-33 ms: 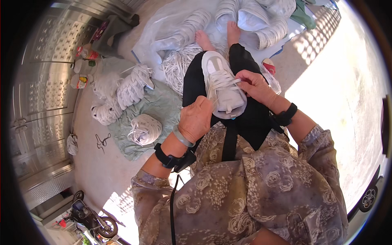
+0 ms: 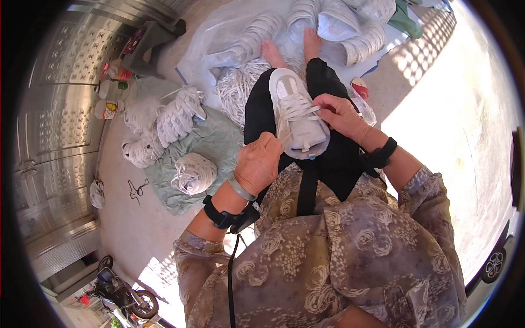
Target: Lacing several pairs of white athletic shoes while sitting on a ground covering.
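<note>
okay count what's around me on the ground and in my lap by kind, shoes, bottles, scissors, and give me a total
White shoe in the lap, held by the left hand and right hand: 1
Bottles by the metal door: 3
Scissors on the floor: 1
Total: 5

sneaker [image 2: 298,117]: white, with white laces
blouse [image 2: 350,257]: grey-mauve, cream rose print
trousers [image 2: 257,104]: black
wrist straps [image 2: 221,216]: black
bangle [image 2: 240,188]: pale grey-green
cloth [image 2: 219,142] on floor: muted green
heaped shoe uppers [image 2: 175,117]: white
door [image 2: 54,109]: silvery embossed metal
</note>
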`<control>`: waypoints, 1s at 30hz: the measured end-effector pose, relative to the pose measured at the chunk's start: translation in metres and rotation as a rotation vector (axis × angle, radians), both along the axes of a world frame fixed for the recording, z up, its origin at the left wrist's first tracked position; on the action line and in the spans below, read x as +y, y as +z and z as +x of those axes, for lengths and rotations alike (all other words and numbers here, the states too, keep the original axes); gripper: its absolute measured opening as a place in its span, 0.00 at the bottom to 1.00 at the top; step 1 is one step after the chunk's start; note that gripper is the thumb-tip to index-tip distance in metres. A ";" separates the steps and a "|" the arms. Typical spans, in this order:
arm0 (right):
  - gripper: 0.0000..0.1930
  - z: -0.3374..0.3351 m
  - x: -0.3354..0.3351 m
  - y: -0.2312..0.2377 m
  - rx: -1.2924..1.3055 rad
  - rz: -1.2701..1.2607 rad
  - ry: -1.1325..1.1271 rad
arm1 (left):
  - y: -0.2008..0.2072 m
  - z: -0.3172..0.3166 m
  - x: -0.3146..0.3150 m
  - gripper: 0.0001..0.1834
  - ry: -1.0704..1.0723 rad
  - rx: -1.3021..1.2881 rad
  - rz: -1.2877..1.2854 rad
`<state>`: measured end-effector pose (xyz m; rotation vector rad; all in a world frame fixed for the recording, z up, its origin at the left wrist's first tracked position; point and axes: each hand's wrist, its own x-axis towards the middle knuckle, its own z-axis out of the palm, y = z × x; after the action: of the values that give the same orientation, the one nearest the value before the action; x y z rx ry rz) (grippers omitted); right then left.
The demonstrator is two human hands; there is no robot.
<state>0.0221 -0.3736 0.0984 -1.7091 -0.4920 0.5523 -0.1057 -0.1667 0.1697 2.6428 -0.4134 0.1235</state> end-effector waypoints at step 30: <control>0.22 -0.005 0.039 0.051 -0.360 -0.051 0.393 | 0.123 0.000 -0.013 0.09 -0.228 0.206 -0.556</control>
<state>0.0169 -0.3348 0.1498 -1.7768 -1.0956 0.5375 -0.1055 -0.1794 0.2924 2.0242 -0.5191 -0.0947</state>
